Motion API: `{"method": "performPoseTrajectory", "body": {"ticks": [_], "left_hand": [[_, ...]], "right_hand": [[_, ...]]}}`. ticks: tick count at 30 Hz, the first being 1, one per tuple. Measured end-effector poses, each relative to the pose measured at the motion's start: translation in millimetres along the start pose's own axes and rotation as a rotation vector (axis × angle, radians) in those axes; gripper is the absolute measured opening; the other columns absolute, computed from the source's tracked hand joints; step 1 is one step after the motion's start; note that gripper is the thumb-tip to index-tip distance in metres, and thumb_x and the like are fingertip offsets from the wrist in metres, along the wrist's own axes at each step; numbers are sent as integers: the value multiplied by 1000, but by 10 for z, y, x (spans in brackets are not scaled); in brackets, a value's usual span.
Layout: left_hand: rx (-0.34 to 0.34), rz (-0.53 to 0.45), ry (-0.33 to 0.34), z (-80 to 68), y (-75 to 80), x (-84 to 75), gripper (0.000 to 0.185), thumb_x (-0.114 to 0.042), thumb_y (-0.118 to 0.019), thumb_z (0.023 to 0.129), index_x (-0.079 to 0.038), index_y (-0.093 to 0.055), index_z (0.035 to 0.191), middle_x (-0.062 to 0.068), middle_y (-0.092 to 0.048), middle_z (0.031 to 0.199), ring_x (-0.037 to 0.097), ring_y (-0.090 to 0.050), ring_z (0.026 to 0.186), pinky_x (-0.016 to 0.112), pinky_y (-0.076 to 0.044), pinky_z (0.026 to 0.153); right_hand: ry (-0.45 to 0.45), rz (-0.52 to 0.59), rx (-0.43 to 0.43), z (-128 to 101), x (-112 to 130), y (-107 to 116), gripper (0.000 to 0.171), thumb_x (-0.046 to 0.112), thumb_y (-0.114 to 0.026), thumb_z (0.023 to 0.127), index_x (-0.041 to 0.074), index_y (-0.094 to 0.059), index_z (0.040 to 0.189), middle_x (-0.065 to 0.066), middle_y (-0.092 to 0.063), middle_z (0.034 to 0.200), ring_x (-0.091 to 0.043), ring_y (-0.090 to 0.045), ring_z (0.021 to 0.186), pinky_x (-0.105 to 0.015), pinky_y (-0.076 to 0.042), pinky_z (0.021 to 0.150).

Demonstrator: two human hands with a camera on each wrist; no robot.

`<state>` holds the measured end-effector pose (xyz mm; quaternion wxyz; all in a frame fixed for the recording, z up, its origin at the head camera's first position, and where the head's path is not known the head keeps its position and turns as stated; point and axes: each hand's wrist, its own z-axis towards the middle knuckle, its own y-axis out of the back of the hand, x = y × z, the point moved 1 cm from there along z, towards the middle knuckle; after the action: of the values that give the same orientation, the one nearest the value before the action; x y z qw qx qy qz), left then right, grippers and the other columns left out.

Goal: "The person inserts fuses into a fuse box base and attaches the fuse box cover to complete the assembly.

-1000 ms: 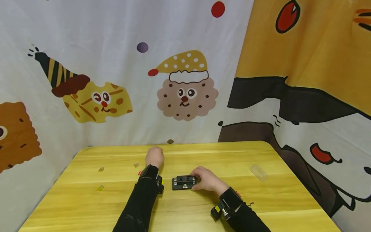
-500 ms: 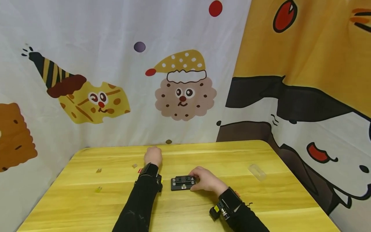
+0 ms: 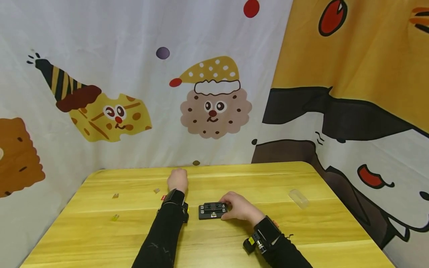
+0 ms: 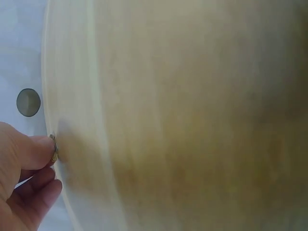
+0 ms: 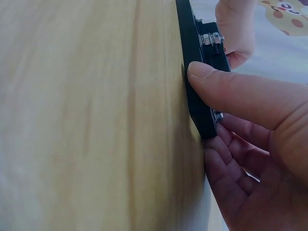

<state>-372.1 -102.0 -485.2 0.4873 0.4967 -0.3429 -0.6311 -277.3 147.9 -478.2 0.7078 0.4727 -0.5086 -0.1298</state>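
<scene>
Black fuse block [image 3: 212, 210], mid-table, steadied by right hand [image 3: 238, 208]. Left wrist: left hand [image 4: 24, 180] pinches a tiny fuse [image 4: 54, 148] at the table's [image 4: 192, 120] far edge; it may slip off. Right wrist: thumb [image 5: 226, 89] on the block's side; a loose hold lets it slide.

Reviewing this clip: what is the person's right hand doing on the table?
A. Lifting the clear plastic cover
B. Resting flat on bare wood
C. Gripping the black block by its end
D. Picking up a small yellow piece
C: the right hand has its thumb and fingers curled round the end of the black block, which lies on the table.
</scene>
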Motion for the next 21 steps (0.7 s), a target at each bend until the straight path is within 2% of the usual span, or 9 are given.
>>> {"method": "performPoseTrajectory", "body": {"ticks": [6,12,16,21], "left_hand": [[51,5,13,-4,29,-6,13,1,-62,90,-3,-74,93,18,-68,94,36,-64,91,52,-56,69],[106,-12,24,2,66,-4,9,-2,-65,86,-1,-73,90,19,-69,93,39,-65,91,53,-55,70],[132,-47,14,2,120,4,7,-3,-66,85,-3,-70,80,16,-68,89,37,-65,88,51,-55,70],[161,-114,-15,-5,230,6,21,0,-65,84,-8,-61,64,8,-62,72,27,-61,72,44,-52,65]], "right_hand": [[4,-10,-10,-8,-2,-3,41,17,-89,72,9,-68,107,0,-58,102,-18,-55,93,-39,-47,87],[11,-6,-11,-17,-11,-9,41,17,-89,72,10,-68,107,1,-57,102,-18,-55,93,-38,-47,86],[7,-1,-12,-19,-13,-9,41,17,-89,72,10,-68,107,1,-57,102,-18,-55,92,-38,-47,86],[7,3,-12,-10,-12,-8,42,17,-89,72,9,-68,107,0,-57,102,-19,-55,93,-39,-47,86]]}}
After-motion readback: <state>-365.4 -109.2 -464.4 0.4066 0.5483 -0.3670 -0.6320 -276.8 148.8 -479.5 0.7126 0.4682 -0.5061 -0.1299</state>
